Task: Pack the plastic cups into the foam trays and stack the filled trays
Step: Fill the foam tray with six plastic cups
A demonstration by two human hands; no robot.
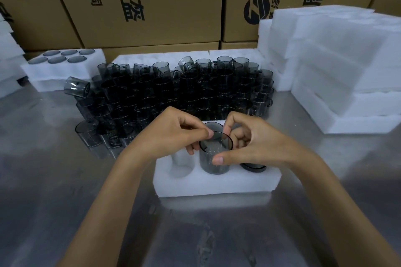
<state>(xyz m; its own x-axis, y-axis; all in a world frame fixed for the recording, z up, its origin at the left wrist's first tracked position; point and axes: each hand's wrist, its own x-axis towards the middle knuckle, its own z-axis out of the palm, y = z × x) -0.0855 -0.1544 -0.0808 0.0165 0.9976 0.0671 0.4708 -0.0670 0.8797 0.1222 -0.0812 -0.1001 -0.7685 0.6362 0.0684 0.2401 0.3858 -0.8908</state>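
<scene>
While both hands pinch the rim of the grey cup (213, 156), left hand (173, 134) fingers and right hand (249, 143) fingers clamped on opposite edges, it sits half down in the middle hole of the foam tray (217, 182). If they push it in crooked, I reckon it'll jam or chew the foam. Loose cups (173, 91) crowd just beyond the fingers on the bench (65, 180), so one could get knocked over.

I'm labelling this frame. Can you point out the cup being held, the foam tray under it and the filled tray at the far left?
held cup (213, 163): head view, front wall.
foam tray (217, 184): head view, near top face.
filled tray (65, 69): head view, front wall.
</scene>
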